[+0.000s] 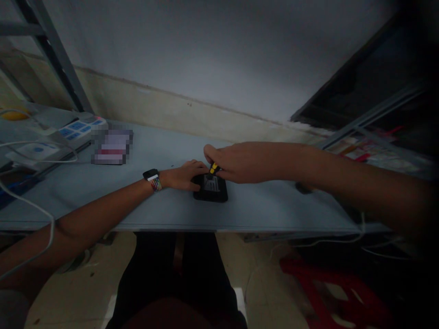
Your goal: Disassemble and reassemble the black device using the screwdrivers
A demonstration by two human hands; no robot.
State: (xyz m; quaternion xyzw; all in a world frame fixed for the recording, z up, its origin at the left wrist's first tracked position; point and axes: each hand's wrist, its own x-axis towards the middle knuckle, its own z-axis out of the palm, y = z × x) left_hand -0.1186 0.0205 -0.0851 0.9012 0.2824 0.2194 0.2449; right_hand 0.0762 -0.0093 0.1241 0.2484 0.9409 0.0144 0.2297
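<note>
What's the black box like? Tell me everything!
The black box is flat with rounded corners, perhaps plastic, with a pale label on top, too blurry to read. It lies on the table. The left hand rests on its left edge; a tool in the right hand seems to touch its top.

Tool (214, 168): yellow and black. Flat box (210, 197): black, pale grey label (211, 183). Bench (260, 205): pale blue-grey. Watch (150, 174): black face, multicoloured patterned strap (156, 184). Power strip (82, 128): white, blue patches. Cable (41, 210): white. Wall (206, 59): grey-white above, cream below. Trousers (171, 278): black. Stool (317, 292): red. Floor (267, 292): beige.
</note>
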